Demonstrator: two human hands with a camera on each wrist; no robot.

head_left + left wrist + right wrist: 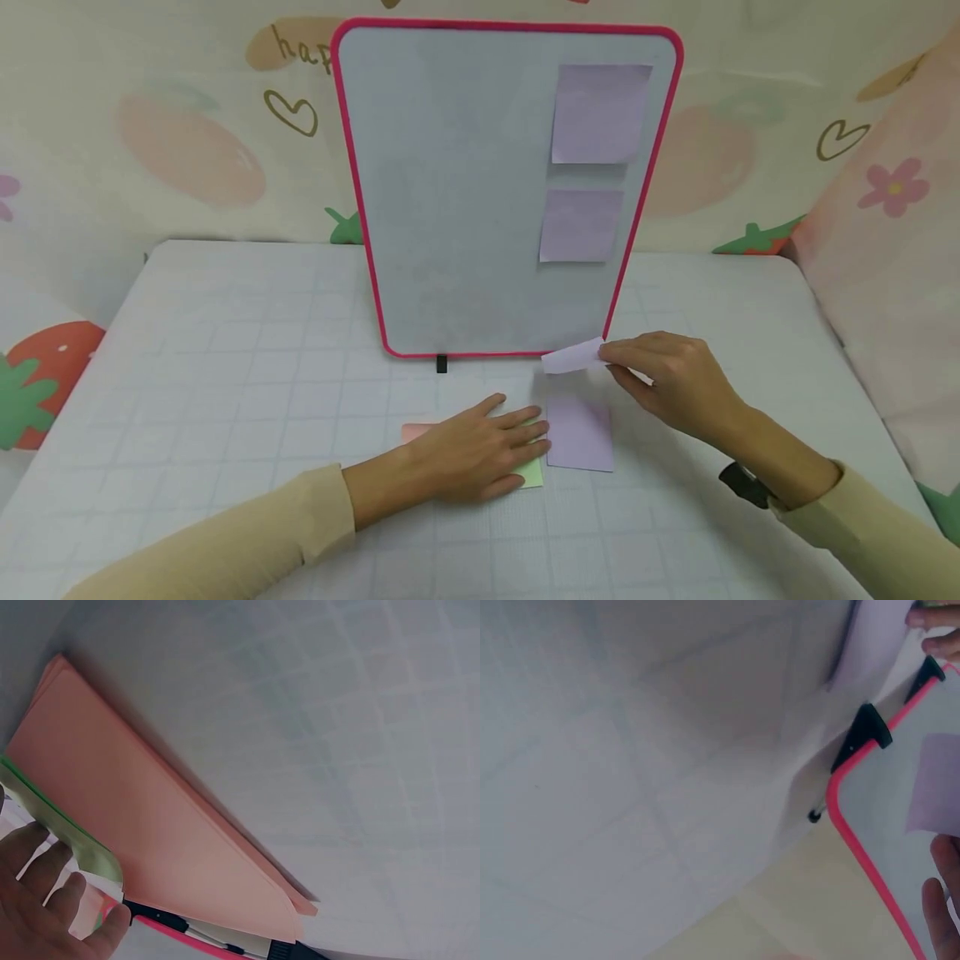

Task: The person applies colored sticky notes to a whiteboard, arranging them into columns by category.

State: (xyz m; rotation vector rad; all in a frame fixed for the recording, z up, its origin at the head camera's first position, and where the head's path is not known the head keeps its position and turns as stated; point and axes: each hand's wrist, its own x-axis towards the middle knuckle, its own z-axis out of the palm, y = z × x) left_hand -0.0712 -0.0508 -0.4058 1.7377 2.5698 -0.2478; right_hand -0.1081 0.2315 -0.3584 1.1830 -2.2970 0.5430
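"Which step is this?"
"Handling a purple sheet (573,357), I'd judge: the right hand (678,383) pinches its end, right of centre, above the purple paper (579,433). The next move calls for a steady pinch."
"And the left hand (480,450)?"
"Fingers spread, resting over green paper (531,475) and pink paper (416,431), lower middle."
"Counts?"
"One held sheet, three colours on the table, layers uncountable; one whiteboard (465,200), two purple notes (602,114) stuck upper right."
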